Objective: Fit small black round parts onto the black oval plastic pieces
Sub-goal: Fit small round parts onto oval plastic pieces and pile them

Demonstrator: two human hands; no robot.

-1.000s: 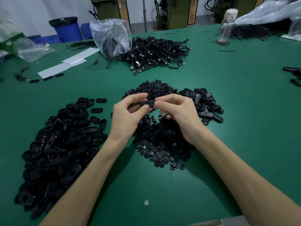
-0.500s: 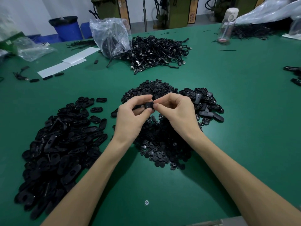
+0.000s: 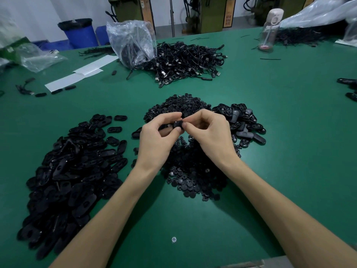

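View: head cam, looking down at two bare forearms over a green table (image 3: 289, 142).

L hand (image 3: 154, 140): fingers curled, thumb + forefinger pinch one black oval piece (image 3: 176, 125), held up off the table at mid-frame. Prob. serves as the steady side, so the piece doesn't twist.

R hand (image 3: 210, 136): fingers curled in, thumb + forefinger tips close on the R end of the same oval piece, touching the L fingertips. Looks like a press-in grip; whether a round part sits under the tips is too small to tell.

Task item, where: oval piece hangs between both hands, right above the round parts heap (image 3: 193, 171), so a dropped bit prob. lands back in stock.

Round parts heap: dead centre, under and beyond the hands, nearest reach for the R hand.

Big oval heap (image 3: 73, 171): L of the L arm, well apart from the centre heap. Can't tell if it's stock or done work.

Small oval heap (image 3: 241, 122): just R of the R hand, touching the round parts' edge, some pieces hollow side up.

Step, judged: mid-fit, seating one round part into the oval.

Risk: tiny part, fingertip grip only, may slip or sit crooked.

Far side: cable heap (image 3: 183, 60) w/ a clear plastic bag (image 3: 133, 41), bottle (image 3: 270, 28), blue bin (image 3: 77, 31). None in use.
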